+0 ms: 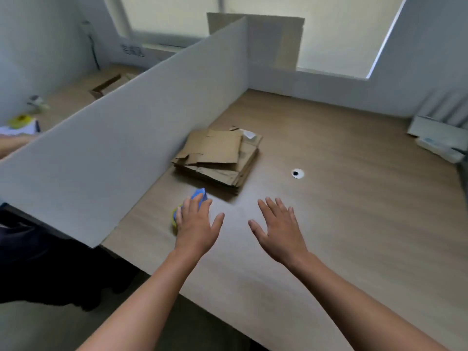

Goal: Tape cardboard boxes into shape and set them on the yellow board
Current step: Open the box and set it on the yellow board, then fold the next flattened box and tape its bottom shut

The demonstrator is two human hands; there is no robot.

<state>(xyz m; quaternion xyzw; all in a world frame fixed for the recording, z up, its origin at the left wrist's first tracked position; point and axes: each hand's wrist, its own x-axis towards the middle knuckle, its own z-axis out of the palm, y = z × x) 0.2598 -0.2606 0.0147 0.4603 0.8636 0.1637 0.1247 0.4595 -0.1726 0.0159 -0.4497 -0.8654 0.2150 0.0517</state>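
Note:
A stack of flattened brown cardboard boxes (219, 159) lies on the wooden table (342, 211), against the white divider. My left hand (196, 225) is spread flat over a blue and yellow tape dispenser (198, 195) just in front of the stack; its fingers are straight, and most of the dispenser is hidden beneath them. My right hand (278, 228) hovers open over bare table to the right, fingers spread, holding nothing. No yellow board is in sight.
A tall white divider panel (121, 138) runs along the table's left side. A round cable hole (297, 173) sits right of the stack. White boxes (440, 139) lie at the far right edge. A cardboard sheet (273, 41) leans against the window.

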